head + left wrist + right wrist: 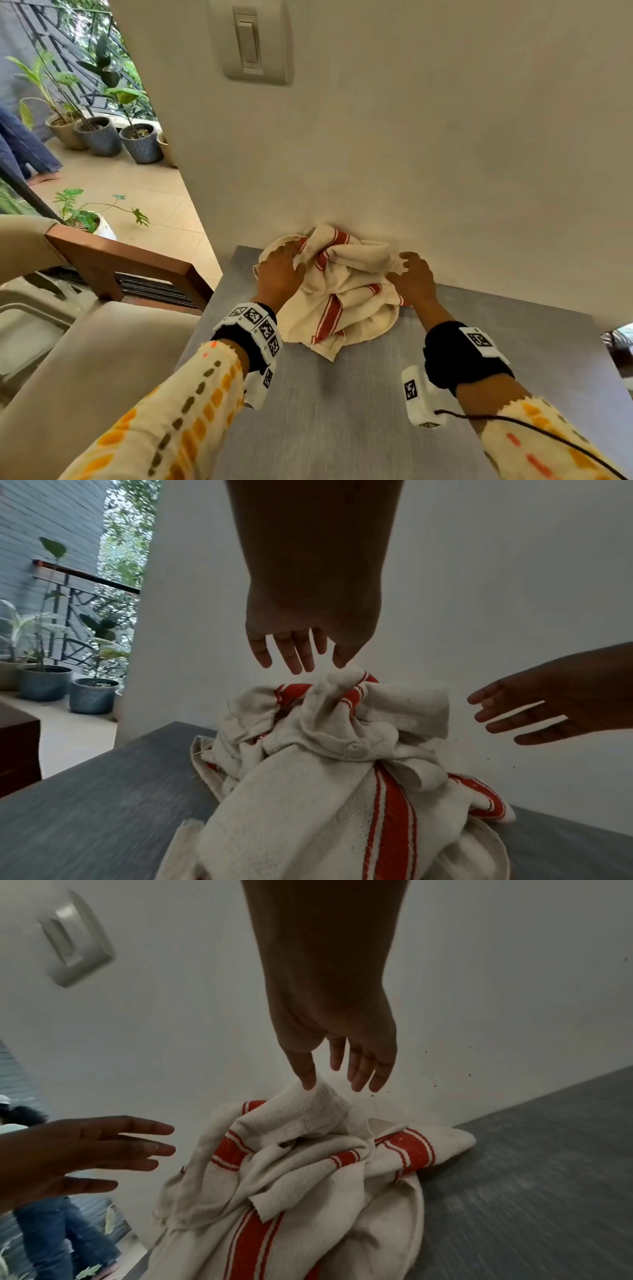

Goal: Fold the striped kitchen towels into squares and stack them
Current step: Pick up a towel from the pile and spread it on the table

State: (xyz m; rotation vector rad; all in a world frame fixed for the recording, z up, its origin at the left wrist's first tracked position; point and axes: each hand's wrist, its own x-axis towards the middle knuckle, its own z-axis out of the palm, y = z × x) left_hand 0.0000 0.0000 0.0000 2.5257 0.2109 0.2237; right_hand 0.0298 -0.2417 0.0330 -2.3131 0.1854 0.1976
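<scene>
A crumpled pile of cream kitchen towels with red stripes (337,294) lies on the grey table (342,411), pushed against the wall. My left hand (284,270) is at the pile's left top, fingers straight; in the left wrist view its (301,658) thumb tip just touches the topmost fold (346,680). My right hand (411,274) is at the pile's right top. Seen from the right wrist, this hand (339,1077) has straight fingers, and its thumb tip touches a raised cream fold (308,1112). Neither hand grips cloth.
The wall rises directly behind the pile, with a light switch (255,44) higher up. A chair with a wooden arm (113,260) stands left of the table. Potted plants (102,133) and a person in jeans (68,1245) are out on the balcony.
</scene>
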